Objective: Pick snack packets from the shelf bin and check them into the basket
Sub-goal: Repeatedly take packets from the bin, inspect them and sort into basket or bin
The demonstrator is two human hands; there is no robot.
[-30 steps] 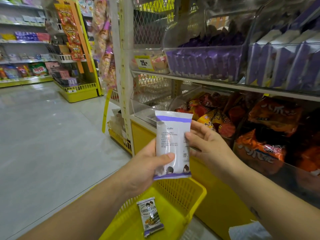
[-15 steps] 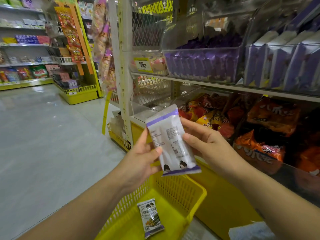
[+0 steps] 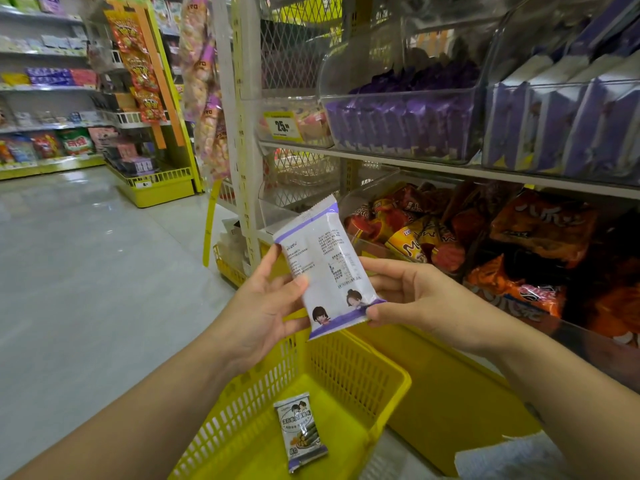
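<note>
A white and purple snack packet point(image 3: 325, 265) is held in the air above the yellow basket point(image 3: 363, 372), its printed back facing me and its top tilted left. My left hand point(image 3: 266, 306) grips its left edge with the thumb on the front. My right hand point(image 3: 412, 296) pinches its lower right corner. Another small packet point(image 3: 299, 431) lies flat on the basket floor. The clear shelf bin point(image 3: 398, 119) on the upper shelf holds several purple packets.
To the right stands a second clear bin point(image 3: 561, 123) of purple and white packets. Below, bins of orange and red snack bags point(image 3: 540, 226) line the lower shelf. The yellow shelf base point(image 3: 446, 403) is beside the basket. Grey aisle floor point(image 3: 86, 271) spreads left.
Both hands have turned the packet from upright to leaning left and lifted it slightly. My right hand has slid down to the packet's lower right corner. The basket has not moved.
</note>
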